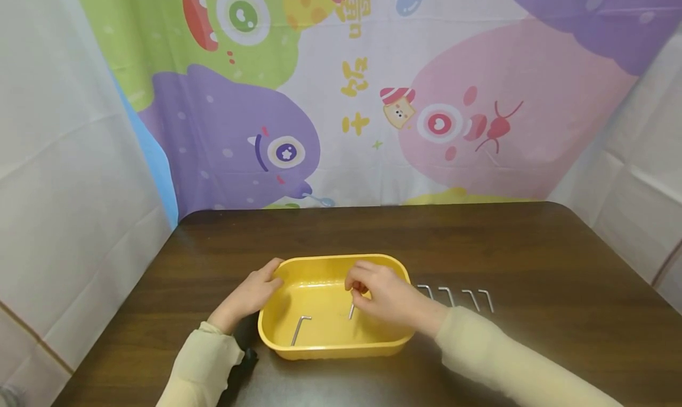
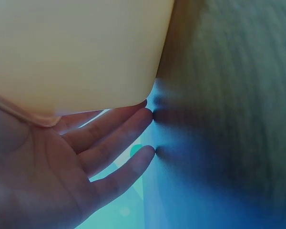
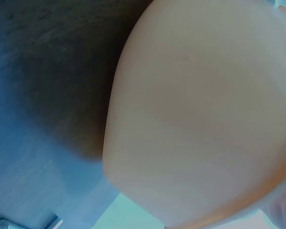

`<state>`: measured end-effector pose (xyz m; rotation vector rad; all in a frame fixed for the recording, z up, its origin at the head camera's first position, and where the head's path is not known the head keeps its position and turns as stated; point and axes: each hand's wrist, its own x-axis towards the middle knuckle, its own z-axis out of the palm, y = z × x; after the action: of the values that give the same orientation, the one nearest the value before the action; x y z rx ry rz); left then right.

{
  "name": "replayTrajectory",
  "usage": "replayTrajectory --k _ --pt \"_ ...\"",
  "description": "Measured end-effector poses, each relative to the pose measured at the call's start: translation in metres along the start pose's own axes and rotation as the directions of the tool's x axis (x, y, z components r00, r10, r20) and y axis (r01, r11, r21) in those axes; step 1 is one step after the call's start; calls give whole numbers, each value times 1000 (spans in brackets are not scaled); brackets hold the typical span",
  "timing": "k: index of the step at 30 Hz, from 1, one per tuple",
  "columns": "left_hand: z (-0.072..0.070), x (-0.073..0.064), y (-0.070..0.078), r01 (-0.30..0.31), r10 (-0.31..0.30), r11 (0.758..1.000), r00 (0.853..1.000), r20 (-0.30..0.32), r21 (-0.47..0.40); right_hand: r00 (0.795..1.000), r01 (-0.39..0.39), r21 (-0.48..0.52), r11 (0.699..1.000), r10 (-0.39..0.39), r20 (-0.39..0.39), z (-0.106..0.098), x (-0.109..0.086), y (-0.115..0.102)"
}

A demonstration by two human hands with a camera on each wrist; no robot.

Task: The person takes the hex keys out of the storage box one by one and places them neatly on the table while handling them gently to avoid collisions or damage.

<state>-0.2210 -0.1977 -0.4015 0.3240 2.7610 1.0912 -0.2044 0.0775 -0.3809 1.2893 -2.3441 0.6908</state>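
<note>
On the left, the person's left hand (image 1: 251, 293) is holding the near-side edge of a glossy, yellow, rounded rectangular tray (image 1: 327, 331), its thumb lapping over the rim and its other fingers spreading along the outer wall. Just right of that grip, a thin, silver, L-shaped metal rod (image 1: 298, 330) is lying inside the tray. Further right, the right hand (image 1: 388, 294) is reaching over the tray, thumb and fingertips clamping a slim, silver metal piece (image 1: 351, 312); its lower end is showing below the pinch, and whether it is touching the tray's floor I cannot tell. Right of that grip, outside the tray, four silver, L-shaped metal rods (image 1: 475, 301) are lying in a row on a dark brown, wood-grain table (image 1: 565, 288)
</note>
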Motion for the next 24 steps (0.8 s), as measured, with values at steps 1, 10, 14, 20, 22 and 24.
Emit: replayTrajectory --k 1,10,14,20,22,24 --pt "0 0 0 1 -1 1000 1000 1 -1 1000 0 -3 1000 0 -2 -1 -1 0" --pt "0 1 0 -3 3 1000 1000 0 3 998 27 -51 998 -30 -62 -13 -5 4" --pt "0 1 -1 -3 3 1000 1000 2 -1 997 11 -40 999 -14 -71 -16 -9 6" --pt "1 2 -3 2 -2 1000 1000 7 -1 997 -11 -18 1000 9 -80 -21 -14 7" --pt "1 2 -3 5 -5 1000 1000 9 -1 996 -13 -20 1000 11 -91 -24 -16 8" --pt "2 2 -4 9 -9 1000 1000 8 -3 995 -14 -23 1000 12 -103 -26 -18 10"
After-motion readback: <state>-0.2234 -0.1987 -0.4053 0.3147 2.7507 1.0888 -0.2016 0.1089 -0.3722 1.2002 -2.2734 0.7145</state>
